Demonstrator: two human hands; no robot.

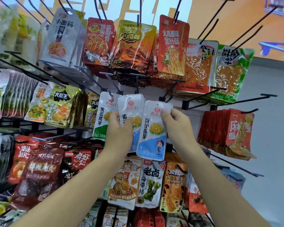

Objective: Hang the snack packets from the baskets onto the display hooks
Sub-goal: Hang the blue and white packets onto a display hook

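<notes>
Display hooks point(249, 110) above are mostly full; left grip point(120, 126) clutches one konjac packet point(129, 104), right grip point(175, 123) pinches a second konjac packet point(152, 136), not yet hung.

Bright, even shop light; crisp in the middle, smeared toward the edges.
Shadows under the hanging stock are faint and soft. White glare streaks the glossy orange packet point(134, 45) and the clear-fronted packet point(198, 66). The white-and-blue packets point(152, 136) at centre read sharply. The wide lens splays the display hooks point(210, 18) outward, and the far-left packets point(5, 35), wall poster point(277, 46) and bottom corners are blurred.
</notes>
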